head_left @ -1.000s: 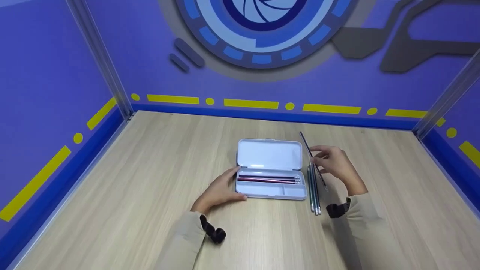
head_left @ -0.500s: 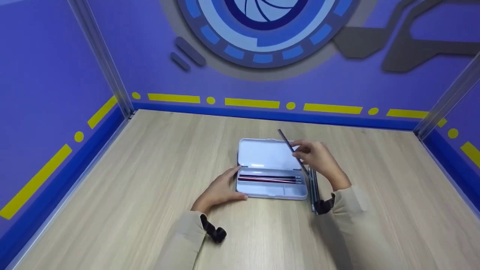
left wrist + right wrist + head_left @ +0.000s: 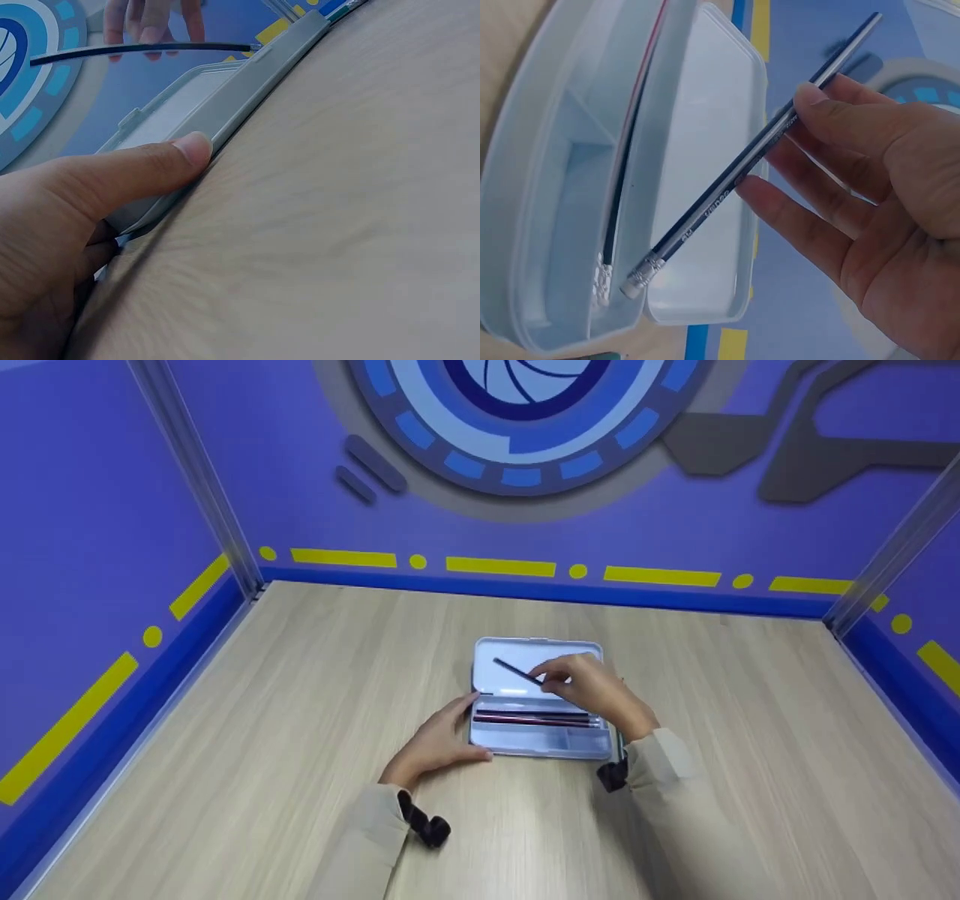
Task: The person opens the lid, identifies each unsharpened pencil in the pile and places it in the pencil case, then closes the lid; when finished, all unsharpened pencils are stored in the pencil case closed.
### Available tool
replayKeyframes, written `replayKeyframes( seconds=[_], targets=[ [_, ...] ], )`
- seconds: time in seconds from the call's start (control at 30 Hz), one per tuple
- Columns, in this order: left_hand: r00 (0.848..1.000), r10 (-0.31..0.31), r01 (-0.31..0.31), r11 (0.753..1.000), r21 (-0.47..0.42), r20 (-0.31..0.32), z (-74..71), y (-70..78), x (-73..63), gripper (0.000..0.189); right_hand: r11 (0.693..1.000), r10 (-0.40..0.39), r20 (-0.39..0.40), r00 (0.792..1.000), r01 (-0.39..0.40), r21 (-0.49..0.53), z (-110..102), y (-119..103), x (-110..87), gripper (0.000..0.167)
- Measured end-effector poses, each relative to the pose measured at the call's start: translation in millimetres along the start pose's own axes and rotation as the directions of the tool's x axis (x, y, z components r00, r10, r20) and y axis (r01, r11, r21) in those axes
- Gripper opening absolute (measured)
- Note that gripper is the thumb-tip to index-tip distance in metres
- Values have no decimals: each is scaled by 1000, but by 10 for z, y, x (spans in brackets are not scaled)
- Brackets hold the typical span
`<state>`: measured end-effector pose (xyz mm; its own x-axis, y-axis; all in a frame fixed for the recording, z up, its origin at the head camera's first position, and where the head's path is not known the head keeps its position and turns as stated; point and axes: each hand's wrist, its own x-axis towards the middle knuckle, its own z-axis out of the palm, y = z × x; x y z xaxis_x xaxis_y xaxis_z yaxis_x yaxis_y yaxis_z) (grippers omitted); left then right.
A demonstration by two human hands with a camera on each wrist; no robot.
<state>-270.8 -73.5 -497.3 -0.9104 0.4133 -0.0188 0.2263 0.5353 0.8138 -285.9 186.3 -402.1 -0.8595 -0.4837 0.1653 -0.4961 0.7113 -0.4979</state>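
An open pale pencil case (image 3: 517, 743) lies on the table with its lid (image 3: 491, 679) tipped back. My left hand (image 3: 435, 746) grips its left end, the thumb (image 3: 161, 169) along the front wall. Over the lid my right hand (image 3: 589, 686) pinches a dark pencil (image 3: 720, 187) between thumb and fingers. That pencil slants above the case, its white eraser (image 3: 632, 289) toward the case's right end. Several pencils (image 3: 525, 719) lie lengthwise in the long rear compartment. The two front compartments hold nothing visible.
To the right of the case, more pencils (image 3: 621, 741) are mostly hidden by my right wrist. The wooden table (image 3: 337, 675) meets a purple back wall (image 3: 300, 510) and side walls. Black wrist cameras (image 3: 431, 829) hang below both sleeves.
My right hand has carried the pencil leftward from the loose pencils to above the case, and the pencil has turned flatter. My left hand has stayed on the case.
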Motion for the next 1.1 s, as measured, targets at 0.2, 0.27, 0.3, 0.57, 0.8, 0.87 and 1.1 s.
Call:
replayKeyframes(
  seconds=[0.2, 0.27, 0.3, 0.57, 0.8, 0.87, 1.1],
  targets=[
    [1000, 8, -8, 1000, 3, 1, -13, 9, -1, 102, 997, 24, 53, 998, -20, -73, 100, -67, 68, 26],
    [1000, 10, -10, 1000, -3, 1, -23, 16, -6, 102, 995, 38, 58, 998, -33, -90, 127, -86, 79, 27],
    [1000, 9, -9, 1000, -6, 0, -28, 19, -8, 102, 995, 48, 58, 997, -42, -96, 140, -96, 85, 26],
    [1000, -9, 9, 1000, -7, 3, -16, 15, -10, 103, 987, 120, 59, 991, -113, -111, 257, -92, 59, 26],
    [1000, 1, -1, 1000, -11, -10, -1, 3, 12, 104, 988, 152, 41, 988, -151, -31, 237, 27, -13, 24],
    [1000, 9, -10, 1000, -20, -12, 4, -5, 4, 104, 989, 148, 26, 989, -148, -12, 215, 72, -46, 24],
    [999, 30, -31, 999, -20, -17, 5, -2, 1, 103, 979, 201, -49, 978, -199, 39, 9, 246, -170, 28]
  ],
)
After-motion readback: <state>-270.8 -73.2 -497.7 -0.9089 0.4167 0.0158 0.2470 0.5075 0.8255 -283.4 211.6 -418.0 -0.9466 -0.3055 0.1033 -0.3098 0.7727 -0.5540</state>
